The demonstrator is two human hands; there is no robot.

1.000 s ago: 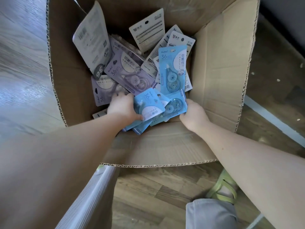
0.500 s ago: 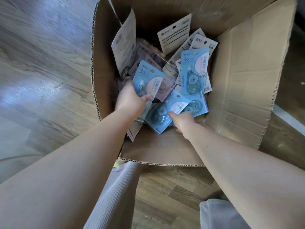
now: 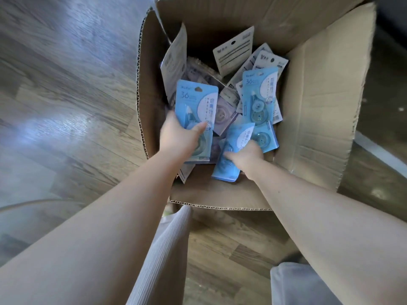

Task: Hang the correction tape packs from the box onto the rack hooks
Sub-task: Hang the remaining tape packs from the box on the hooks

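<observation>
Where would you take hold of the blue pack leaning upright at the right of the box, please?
I would pinch the blue pack by its flat top edge near the hang hole, coming from above. It stands nearly upright against other packs in the box, so that top edge is free, while its lower end is tucked behind the pack held by the right hand.

Both forearms (image 3: 123,221) are bare all the way up, no sleeves, watches or rings on either the left hand (image 3: 178,139) or the right hand (image 3: 246,157). Below them hangs a pale ribbed garment (image 3: 163,256), and a light grey trouser leg (image 3: 293,285) shows.
</observation>
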